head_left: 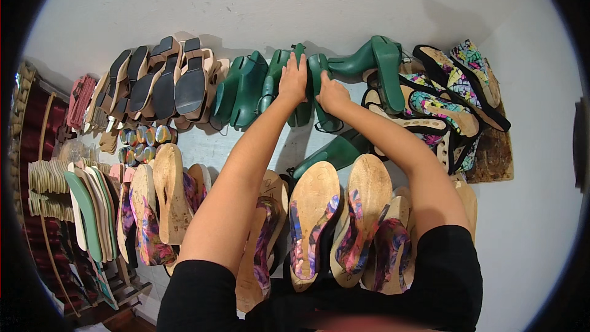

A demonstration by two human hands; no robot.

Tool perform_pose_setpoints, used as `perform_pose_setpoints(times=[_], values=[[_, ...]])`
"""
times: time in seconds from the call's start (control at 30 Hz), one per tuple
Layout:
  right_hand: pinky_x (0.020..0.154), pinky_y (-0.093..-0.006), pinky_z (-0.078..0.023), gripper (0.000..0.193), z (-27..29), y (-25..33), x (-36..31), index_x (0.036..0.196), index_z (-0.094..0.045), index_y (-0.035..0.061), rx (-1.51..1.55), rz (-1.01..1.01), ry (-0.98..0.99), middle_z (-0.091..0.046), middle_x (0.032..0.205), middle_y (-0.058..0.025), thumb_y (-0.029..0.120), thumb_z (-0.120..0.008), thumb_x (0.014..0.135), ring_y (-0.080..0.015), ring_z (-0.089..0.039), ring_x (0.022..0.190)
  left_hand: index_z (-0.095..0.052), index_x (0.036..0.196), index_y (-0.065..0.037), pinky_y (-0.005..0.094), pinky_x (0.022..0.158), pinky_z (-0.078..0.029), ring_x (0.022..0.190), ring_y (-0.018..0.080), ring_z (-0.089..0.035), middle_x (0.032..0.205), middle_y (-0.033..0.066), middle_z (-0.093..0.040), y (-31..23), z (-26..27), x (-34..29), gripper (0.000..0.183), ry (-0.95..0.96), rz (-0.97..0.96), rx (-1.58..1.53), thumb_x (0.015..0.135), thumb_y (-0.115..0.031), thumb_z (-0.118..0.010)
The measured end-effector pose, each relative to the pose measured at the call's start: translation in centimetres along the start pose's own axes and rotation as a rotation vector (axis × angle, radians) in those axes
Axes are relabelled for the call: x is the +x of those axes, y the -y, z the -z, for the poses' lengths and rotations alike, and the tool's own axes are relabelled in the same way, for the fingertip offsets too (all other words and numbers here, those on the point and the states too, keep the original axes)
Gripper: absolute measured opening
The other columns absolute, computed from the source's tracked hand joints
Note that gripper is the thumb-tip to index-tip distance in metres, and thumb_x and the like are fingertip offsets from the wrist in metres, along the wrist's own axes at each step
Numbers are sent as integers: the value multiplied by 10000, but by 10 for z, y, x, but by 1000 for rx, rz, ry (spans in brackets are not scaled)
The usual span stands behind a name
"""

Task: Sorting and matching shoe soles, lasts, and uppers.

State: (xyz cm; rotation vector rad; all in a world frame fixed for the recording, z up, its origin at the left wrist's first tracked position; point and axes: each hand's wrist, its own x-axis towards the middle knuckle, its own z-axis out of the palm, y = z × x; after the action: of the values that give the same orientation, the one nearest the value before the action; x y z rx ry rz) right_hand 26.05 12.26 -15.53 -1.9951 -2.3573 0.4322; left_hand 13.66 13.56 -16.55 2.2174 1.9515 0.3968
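Green shoe lasts stand in a row at the back of a light surface. My left hand (295, 79) lies with its fingers straight along one upright last (301, 115). Just right of it, my right hand (334, 95) is closed at the side of another green last (318, 61), its index finger stretched up along it. Some of the right fingers are hidden behind the hand. More green lasts (251, 92) stand to the left. On the right, one upright last (388, 77) leans by a sideways one (354, 63). Another last (335, 152) lies nearer me.
Black-soled sandals (193, 86) stand at the back left. Colourful patterned wedge shoes (445, 107) are piled at the right beside a brown board (491, 154). Wooden-soled wedges (313, 209) line the front, under my arms. Hanging sole pieces (86, 209) are at the left.
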Motion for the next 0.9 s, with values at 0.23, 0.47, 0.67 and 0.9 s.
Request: perform_pose_setpoints(times=[0.23, 0.47, 0.67, 0.9], values=[[739, -412, -487, 578, -13, -11, 14, 1159, -389, 4, 73, 4, -79, -588, 922, -224, 258, -659, 716, -364, -580, 884, -144, 1336, -52, 409, 1024, -262, 1266, 331, -228, 1389, 216, -114, 0, -7, 8, 1180, 30, -53, -26, 391, -95, -850], [764, -412, -480, 551, -7, -6, -14, 1139, -390, -14, 169, -78, -4, -576, 948, -233, 251, -640, 726, -353, -577, 903, -119, 1332, -30, 431, 1010, -276, 1223, 326, -316, 1332, 213, -271, 26, -8, 7, 1193, 140, -119, -109, 393, -112, -851], [744, -424, -486, 488, -2, -23, 11, 1076, -424, 10, 65, 33, -91, -583, 945, -217, 247, -645, 710, -357, -583, 880, -173, 1318, -34, 434, 1012, -264, 1230, 284, -319, 1325, 142, -322, 1, -6, 12, 1137, 109, -40, 145, 420, -193, -851], [727, -410, -493, 432, 30, -46, 2, 1034, -456, 38, 83, 158, -15, -585, 975, -187, 300, -617, 730, -330, -579, 919, -264, 1297, -67, 536, 981, -227, 1274, 304, -208, 1357, 120, -260, -11, -8, -9, 800, -139, -116, 372, 665, -299, -696]])
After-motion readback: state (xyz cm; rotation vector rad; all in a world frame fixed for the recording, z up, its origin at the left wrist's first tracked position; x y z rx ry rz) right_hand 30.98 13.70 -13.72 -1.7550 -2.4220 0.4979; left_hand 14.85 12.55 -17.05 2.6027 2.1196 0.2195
